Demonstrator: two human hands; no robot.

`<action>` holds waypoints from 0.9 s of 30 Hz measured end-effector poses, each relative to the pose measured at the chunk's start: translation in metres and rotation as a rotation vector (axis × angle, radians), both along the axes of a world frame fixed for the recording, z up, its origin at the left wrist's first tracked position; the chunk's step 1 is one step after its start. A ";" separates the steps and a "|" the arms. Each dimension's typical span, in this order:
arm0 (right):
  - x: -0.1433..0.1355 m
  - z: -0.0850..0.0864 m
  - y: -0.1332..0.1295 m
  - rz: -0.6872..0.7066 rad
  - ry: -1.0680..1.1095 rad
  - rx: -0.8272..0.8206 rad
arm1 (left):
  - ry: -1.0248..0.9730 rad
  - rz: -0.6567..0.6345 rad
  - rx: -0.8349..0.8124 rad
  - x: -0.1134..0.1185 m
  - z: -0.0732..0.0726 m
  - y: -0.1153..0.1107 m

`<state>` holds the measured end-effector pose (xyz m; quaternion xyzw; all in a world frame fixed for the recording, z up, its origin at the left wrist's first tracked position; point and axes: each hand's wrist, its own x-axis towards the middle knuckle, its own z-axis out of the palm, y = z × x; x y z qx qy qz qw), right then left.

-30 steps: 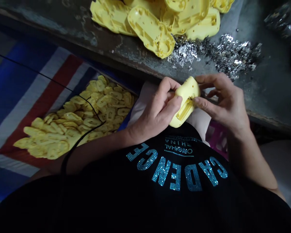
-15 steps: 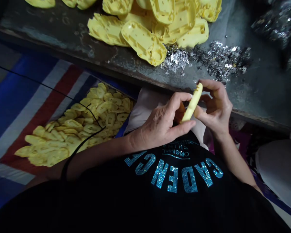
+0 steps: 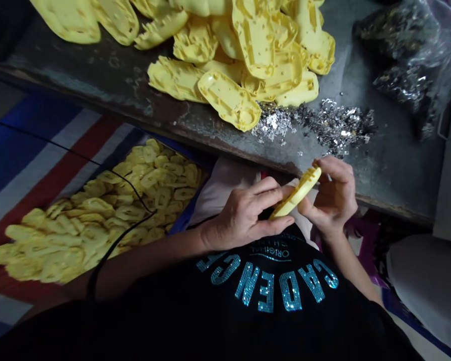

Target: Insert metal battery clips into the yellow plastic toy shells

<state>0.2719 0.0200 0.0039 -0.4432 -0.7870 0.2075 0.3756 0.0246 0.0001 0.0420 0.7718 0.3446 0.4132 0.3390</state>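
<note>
A yellow plastic shell [image 3: 297, 196] is held edge-on between my hands, just off the near edge of the workbench. My left hand [image 3: 248, 210] grips its lower left end, thumb beneath and fingers over the inner side. At the upper right end, the fingertips and thumb of my right hand [image 3: 332, 193] close around it; whether a small piece is also pinched there I cannot make out. Beyond the hands lies a heap of small shiny metal clips [image 3: 342, 125]. More yellow shells [image 3: 229, 100] are piled behind it on the bench.
The dark workbench [image 3: 391, 165] has a worn front edge. A clear plastic bag [image 3: 409, 55] of metal pieces lies at its right. Many yellow parts [image 3: 93, 215] fill a striped sheet [image 3: 56, 170] below left. A thin black cord [image 3: 115, 170] crosses above them.
The shell has tipped, leaning further right and showing more of its inner side. Both hands still hold it. The bench and piles appear lower as the view has shifted.
</note>
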 end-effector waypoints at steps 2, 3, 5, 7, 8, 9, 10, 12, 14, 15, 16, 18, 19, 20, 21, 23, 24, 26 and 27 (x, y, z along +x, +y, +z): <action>-0.011 0.007 0.004 -0.113 0.141 0.111 | -0.043 0.025 0.014 -0.002 -0.003 0.003; -0.016 0.011 0.006 -0.139 0.141 0.132 | -0.071 0.047 0.026 -0.003 -0.005 0.004; -0.022 0.019 0.009 -0.137 0.065 0.117 | -0.134 0.100 0.042 -0.003 -0.010 0.006; -0.026 0.024 0.011 -0.132 0.004 0.098 | -0.213 0.130 0.032 -0.003 -0.015 0.008; -0.027 0.026 0.012 -0.125 -0.004 0.098 | -0.251 0.133 0.013 -0.002 -0.017 0.009; -0.027 0.027 0.013 -0.116 0.003 0.103 | -0.284 0.132 -0.004 -0.002 -0.018 0.010; -0.028 0.028 0.015 -0.107 0.025 0.114 | -0.305 0.128 -0.011 -0.002 -0.019 0.010; -0.028 0.026 0.018 -0.093 0.091 0.165 | -0.304 0.129 0.002 -0.003 -0.019 0.011; -0.027 0.023 0.020 -0.080 0.124 0.229 | -0.282 0.119 0.046 -0.004 -0.018 0.012; -0.027 0.022 0.021 -0.078 0.121 0.255 | -0.270 0.113 0.062 -0.004 -0.017 0.013; -0.026 0.021 0.021 -0.079 0.111 0.276 | -0.260 0.107 0.069 -0.005 -0.016 0.013; -0.025 0.020 0.021 -0.096 0.081 0.304 | -0.234 0.099 0.081 -0.004 -0.013 0.013; -0.024 0.019 0.020 -0.109 0.071 0.319 | -0.214 0.098 0.092 -0.003 -0.012 0.013; -0.023 0.019 0.020 -0.117 0.068 0.339 | -0.192 0.097 0.110 -0.002 -0.011 0.012; -0.023 0.018 0.019 -0.128 0.075 0.362 | -0.167 0.095 0.132 0.000 -0.010 0.012; -0.022 0.014 0.020 -0.153 0.118 0.412 | -0.105 0.091 0.178 0.003 -0.007 0.011; -0.022 0.011 0.021 -0.161 0.150 0.442 | -0.068 0.095 0.193 0.005 -0.006 0.010; -0.020 0.003 0.023 -0.162 0.222 0.525 | -0.005 0.110 0.215 0.009 -0.003 0.008; -0.019 -0.002 0.025 -0.155 0.253 0.565 | 0.020 0.117 0.226 0.010 -0.002 0.007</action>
